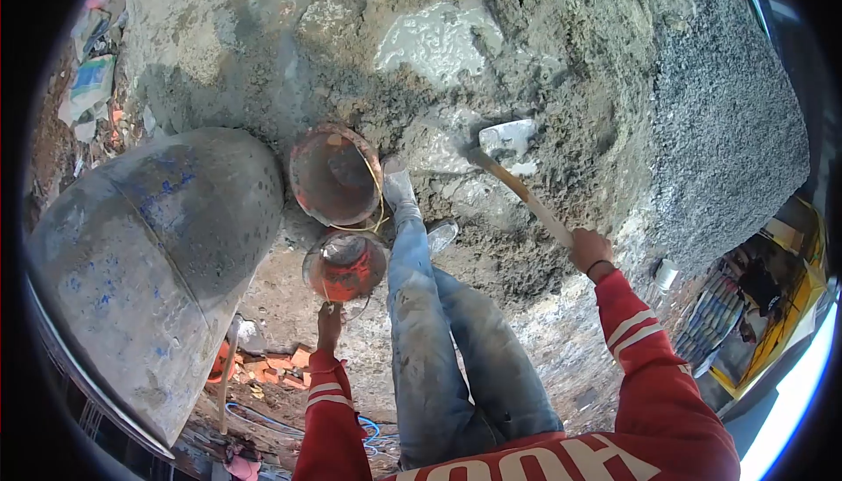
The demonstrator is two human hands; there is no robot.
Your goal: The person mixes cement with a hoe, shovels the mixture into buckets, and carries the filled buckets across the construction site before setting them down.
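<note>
- Your right hand, at three o'clock, has its grip closed around the long pale wooden handle of a hoe-like tool.
- That tool's flat, whitish, mud-smeared blade lies between one and two o'clock, against the wet grey mix.
- Your left hand, at seven o'clock, has its grip clamped on the near edge of a small round bucket with a red, mortar-stained inside; you cannot tell whether the fingers are on its rim or its handle.
- That small bucket sits at eight o'clock, beside your jeans-clad legs.
- Just beyond it, at ten o'clock, is a larger round reddish bucket coated in grey, a thin yellowish cord looped along its side.
- Your shoe is just beside the larger bucket.
- At twelve o'clock, a shiny pale-grey puddle of wet mix lies on rough, lumpy ground.
- Between two and three o'clock spreads a heap of dark-grey gravel.
- A big, rounded, cement-smeared grey drum-like body fills nine o'clock.
- Broken orange bricks lie between seven and eight o'clock.
</note>
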